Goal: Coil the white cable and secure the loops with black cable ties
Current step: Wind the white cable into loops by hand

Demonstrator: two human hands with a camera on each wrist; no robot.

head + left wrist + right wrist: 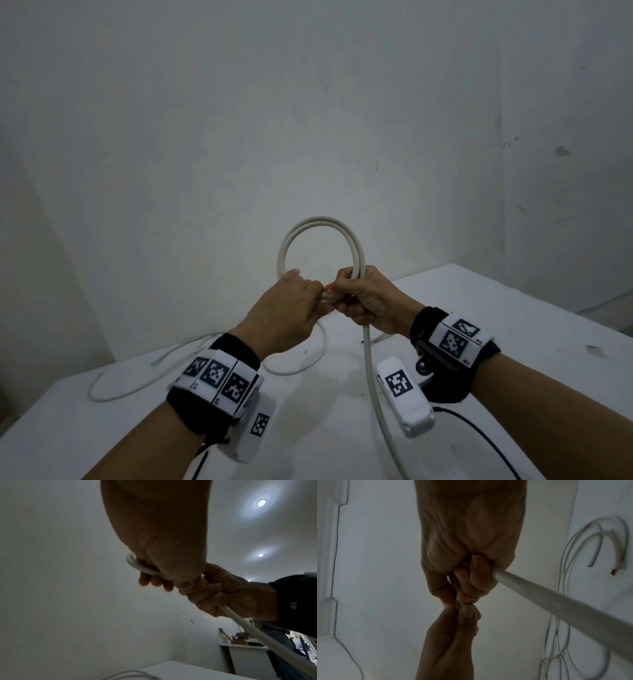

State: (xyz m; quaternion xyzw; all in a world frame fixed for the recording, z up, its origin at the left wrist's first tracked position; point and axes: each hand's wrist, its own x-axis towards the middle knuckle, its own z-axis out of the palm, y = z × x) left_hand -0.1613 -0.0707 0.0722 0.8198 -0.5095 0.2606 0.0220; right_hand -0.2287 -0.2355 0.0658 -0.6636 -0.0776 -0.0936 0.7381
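Both hands are up above the white table, meeting knuckle to knuckle. The right hand has its fingers wrapped tight round the white cable, clamping a double loop that stands upright toward twelve o'clock. The left hand pinches that cable right beside it, fingertips curled in. From the right fist one strand drops away toward six o'clock. More slack curls on the table beneath the hands, and thinner white wires trail off at nine o'clock.
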